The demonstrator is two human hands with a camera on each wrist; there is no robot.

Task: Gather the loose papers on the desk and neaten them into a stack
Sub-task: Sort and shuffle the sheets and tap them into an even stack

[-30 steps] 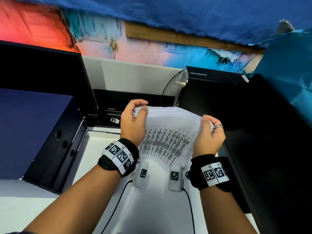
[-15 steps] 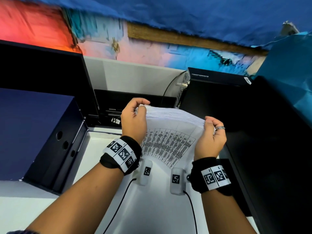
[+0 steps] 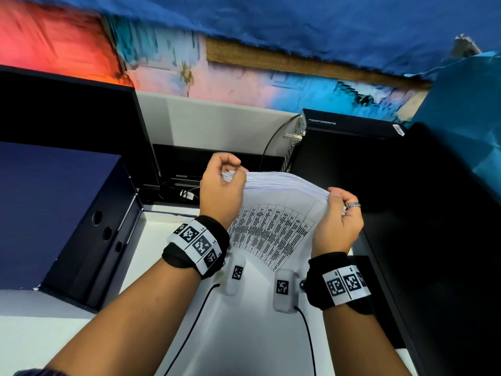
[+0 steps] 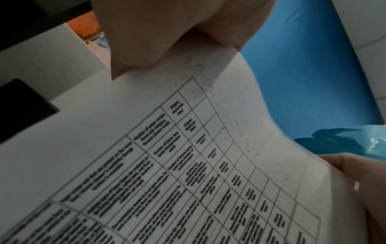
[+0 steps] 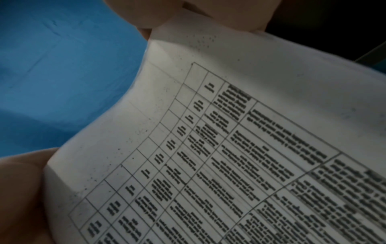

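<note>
Above the white worktop (image 3: 168, 267), the left hand (image 3: 221, 194) and right hand (image 3: 337, 226) curl their fingers around opposite top corners of the papers (image 3: 276, 213), seemingly holding them upright to square the edges.

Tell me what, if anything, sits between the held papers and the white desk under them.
Nothing visible blocks it. The left hand and right hand grip the stack of papers upright over the white desk. The blue box sits to the left and the black unit beyond on the right, both off the path down.
</note>
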